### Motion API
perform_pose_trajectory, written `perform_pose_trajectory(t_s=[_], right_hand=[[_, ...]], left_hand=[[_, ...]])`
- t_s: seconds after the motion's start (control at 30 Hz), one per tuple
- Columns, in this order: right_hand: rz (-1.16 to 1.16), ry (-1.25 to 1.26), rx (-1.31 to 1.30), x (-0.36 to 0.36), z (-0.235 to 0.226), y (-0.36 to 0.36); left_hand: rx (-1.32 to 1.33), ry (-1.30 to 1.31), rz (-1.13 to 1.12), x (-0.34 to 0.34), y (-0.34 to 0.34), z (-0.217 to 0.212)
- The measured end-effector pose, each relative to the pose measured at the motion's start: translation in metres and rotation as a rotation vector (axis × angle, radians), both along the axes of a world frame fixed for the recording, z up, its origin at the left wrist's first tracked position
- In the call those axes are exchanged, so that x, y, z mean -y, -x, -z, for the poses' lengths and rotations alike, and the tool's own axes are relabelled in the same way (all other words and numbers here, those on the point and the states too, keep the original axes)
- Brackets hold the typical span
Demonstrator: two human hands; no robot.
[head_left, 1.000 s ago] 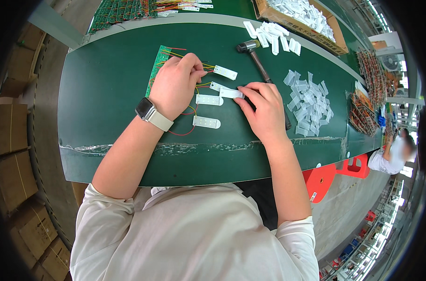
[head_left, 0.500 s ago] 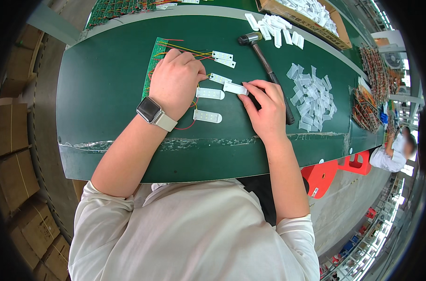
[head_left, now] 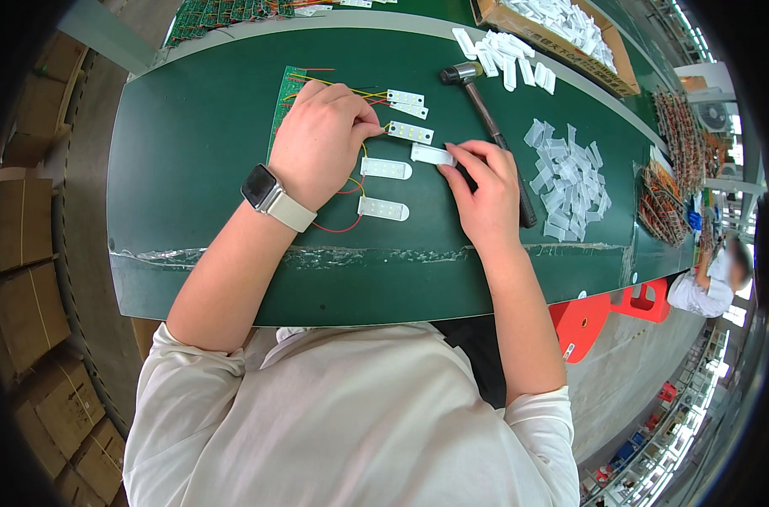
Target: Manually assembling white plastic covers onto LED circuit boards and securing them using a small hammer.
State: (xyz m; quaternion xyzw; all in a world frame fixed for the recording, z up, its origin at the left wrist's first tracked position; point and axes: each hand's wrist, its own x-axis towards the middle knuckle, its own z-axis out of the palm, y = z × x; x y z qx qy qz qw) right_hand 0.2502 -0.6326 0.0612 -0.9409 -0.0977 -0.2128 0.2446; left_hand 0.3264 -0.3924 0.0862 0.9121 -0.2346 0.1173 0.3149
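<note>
My left hand (head_left: 321, 139) pinches at the wired left end of a small white LED board (head_left: 410, 132); its fingertips close on the thin wires there. In my right hand (head_left: 489, 190), thumb and fingers grip the right end of a white plastic housing (head_left: 431, 155), just below that board and apart from it. Nearer me lie two rounded white housings with LED boards in them, an upper one (head_left: 386, 169) and a lower one (head_left: 383, 209). Two bare LED boards (head_left: 406, 98) lie farther away. Coloured wires run toward a green circuit board (head_left: 285, 106), partly hidden by my left hand.
A rubber-headed hammer (head_left: 491, 121) lies right of my right hand. Beyond it are a pile of translucent plastic pieces (head_left: 568, 182), loose white housings (head_left: 507, 55) and a cardboard box (head_left: 562, 46) of more. Wire bundles (head_left: 661, 203) and red stools (head_left: 583, 325) are at right.
The LED board near my left fingers has shifted up and right, away from the housing it overlapped. The housing in my right hand sits slightly apart from it now. The whole view has shifted slightly.
</note>
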Motion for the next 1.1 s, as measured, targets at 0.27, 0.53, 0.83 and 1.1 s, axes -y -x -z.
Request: perform_pose_trajectory(t_s=[0.27, 0.53, 0.83, 1.1], right_hand=[[-0.114, -0.067, 0.000, -0.018, 0.005, -0.022], [-0.151, -0.014, 0.031, -0.013, 0.007, -0.023], [-0.139, -0.052, 0.049, -0.017, 0.003, -0.023], [-0.198, -0.006, 0.107, -0.018, 0.002, -0.023]], left_hand=[[-0.105, -0.033, 0.009, 0.006, 0.002, 0.011], [-0.087, -0.049, 0.024, 0.006, 0.006, 0.006], [-0.097, -0.040, 0.048, 0.009, 0.005, 0.009], [-0.051, -0.009, 0.094, 0.011, 0.007, 0.008]])
